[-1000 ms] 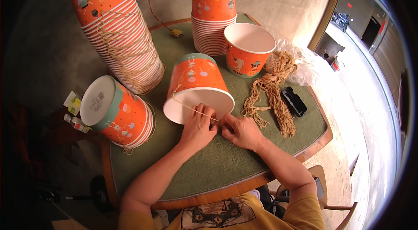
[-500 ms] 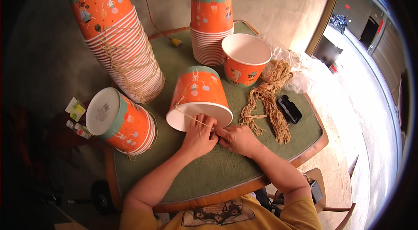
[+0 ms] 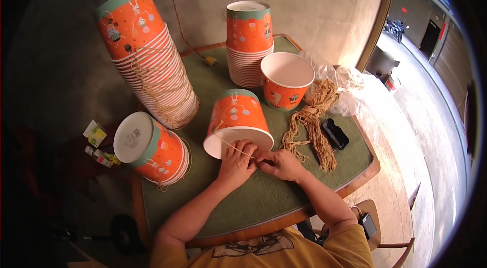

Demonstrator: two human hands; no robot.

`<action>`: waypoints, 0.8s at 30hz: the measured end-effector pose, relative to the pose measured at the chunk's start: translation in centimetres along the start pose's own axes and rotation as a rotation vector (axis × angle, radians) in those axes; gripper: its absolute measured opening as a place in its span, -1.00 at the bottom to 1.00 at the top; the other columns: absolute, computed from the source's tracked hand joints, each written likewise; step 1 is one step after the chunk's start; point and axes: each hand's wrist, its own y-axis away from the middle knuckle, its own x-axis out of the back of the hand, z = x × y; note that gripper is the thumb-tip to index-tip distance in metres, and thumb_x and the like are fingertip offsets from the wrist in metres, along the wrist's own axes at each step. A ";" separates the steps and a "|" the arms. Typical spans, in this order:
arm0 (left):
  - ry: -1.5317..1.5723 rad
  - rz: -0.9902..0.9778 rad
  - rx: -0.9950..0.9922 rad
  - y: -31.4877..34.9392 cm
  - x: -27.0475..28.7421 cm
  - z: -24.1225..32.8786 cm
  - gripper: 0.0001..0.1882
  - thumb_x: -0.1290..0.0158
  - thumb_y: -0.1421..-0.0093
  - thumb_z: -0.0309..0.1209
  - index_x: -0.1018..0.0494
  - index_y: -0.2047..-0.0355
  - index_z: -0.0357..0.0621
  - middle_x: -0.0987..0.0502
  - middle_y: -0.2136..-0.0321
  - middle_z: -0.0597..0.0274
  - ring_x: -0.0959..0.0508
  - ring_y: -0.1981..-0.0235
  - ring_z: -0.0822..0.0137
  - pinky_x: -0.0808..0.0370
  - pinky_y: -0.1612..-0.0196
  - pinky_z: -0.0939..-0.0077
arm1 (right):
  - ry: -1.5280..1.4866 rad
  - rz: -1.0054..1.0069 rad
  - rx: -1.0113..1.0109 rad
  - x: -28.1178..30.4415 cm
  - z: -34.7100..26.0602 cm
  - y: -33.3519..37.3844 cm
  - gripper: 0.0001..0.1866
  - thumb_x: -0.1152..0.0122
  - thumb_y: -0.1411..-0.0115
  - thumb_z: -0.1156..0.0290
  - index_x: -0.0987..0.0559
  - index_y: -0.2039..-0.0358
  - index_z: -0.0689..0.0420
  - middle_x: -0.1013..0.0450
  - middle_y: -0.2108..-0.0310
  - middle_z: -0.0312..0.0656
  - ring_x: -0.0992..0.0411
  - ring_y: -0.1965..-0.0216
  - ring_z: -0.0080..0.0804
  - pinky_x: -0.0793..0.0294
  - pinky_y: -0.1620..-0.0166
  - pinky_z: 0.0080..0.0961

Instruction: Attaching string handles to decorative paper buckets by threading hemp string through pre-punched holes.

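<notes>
An orange paper bucket (image 3: 238, 110) with a green band lies tilted on the table, its white mouth toward me. A tan string (image 3: 228, 143) runs from its rim to my fingers. My left hand (image 3: 236, 165) is at the mouth's lower edge, closed on the string. Just right of it, my right hand (image 3: 279, 164) pinches the string's end, fingertips together. A hank of tan string (image 3: 319, 131) lies to the right, beside an open black case (image 3: 335, 134). Behind stands an upright orange bucket (image 3: 288, 85), its white inside showing.
A tall leaning stack of nested buckets (image 3: 157, 70), wound with string, rises at the left. Nearer is a short tipped stack (image 3: 157, 156). Another upside-down stack (image 3: 249, 47) stands at the back. A yellow plug (image 3: 210, 61) and clear plastic bags (image 3: 350, 93) lie on the green table (image 3: 213, 217).
The whole view has shifted, so everything sits slightly lower in the picture. Both hands keep hold of the string at the bucket's mouth, with only slight finger movement.
</notes>
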 end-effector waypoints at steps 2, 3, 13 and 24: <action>-0.096 0.026 -0.053 -0.1 0.4 0.2 -0.50 -0.25 0.08 -0.42 -0.35 0.09 -0.06 -0.39 0.02 0.19 -0.40 -0.02 0.09 -0.29 -0.11 0.11 | -0.207 -0.059 -0.098 0.3 -0.1 -0.2 -0.87 -0.21 -0.16 0.39 -0.56 0.25 0.03 -0.52 0.49 -0.21 -0.52 0.46 -0.31 -0.48 0.32 -0.43; -0.101 0.034 -0.058 -0.3 0.8 0.5 -0.50 -0.25 0.08 -0.42 -0.35 0.09 -0.06 -0.39 0.02 0.19 -0.40 -0.02 0.09 -0.29 -0.11 0.11 | -0.202 -0.055 -0.090 0.3 0.1 0.0 -0.87 -0.21 -0.16 0.39 -0.56 0.25 0.03 -0.52 0.49 -0.21 -0.52 0.46 -0.31 -0.48 0.32 -0.43; -0.159 0.268 -0.205 -2.7 6.5 2.8 -0.76 -0.21 -0.05 -0.46 -0.45 0.25 -0.02 -0.56 0.35 0.40 -0.53 0.25 0.34 -0.22 -0.17 0.17 | -0.749 -0.023 -0.081 5.0 -3.9 -1.2 -0.92 -0.15 -0.29 0.46 -0.57 0.26 0.17 -0.36 0.52 -0.53 -0.21 0.49 -0.83 -0.24 0.39 -0.75; 0.147 0.215 -0.089 -3.8 11.7 4.1 -0.86 -0.18 -0.13 -0.50 -0.47 0.30 -0.07 -0.54 0.45 0.37 -0.47 0.42 0.32 -0.23 -0.06 0.30 | -0.111 0.264 0.296 8.7 -7.8 -3.2 -0.87 -0.24 -0.15 0.55 -0.58 0.26 0.17 -0.50 0.35 -0.23 -0.51 0.35 -0.42 -0.49 0.26 -0.52</action>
